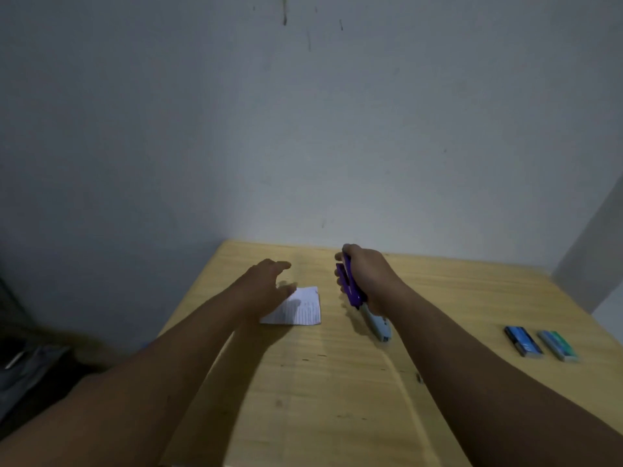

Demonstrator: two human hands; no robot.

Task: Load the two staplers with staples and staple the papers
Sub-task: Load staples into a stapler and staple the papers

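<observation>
At the wooden desk [337, 382], my right hand [369, 281] has its fingers clamped round the purple stapler [349, 284], lifted above the pale blue stapler [377, 323] lying just beneath. My left hand [266, 288], fingers spread apart and holding nothing, hovers over the small paper [303, 308]. Two staple boxes [539, 342] wait well apart at right. I judge stapling not yet done; whether either stapler is loaded, I cannot tell.
</observation>
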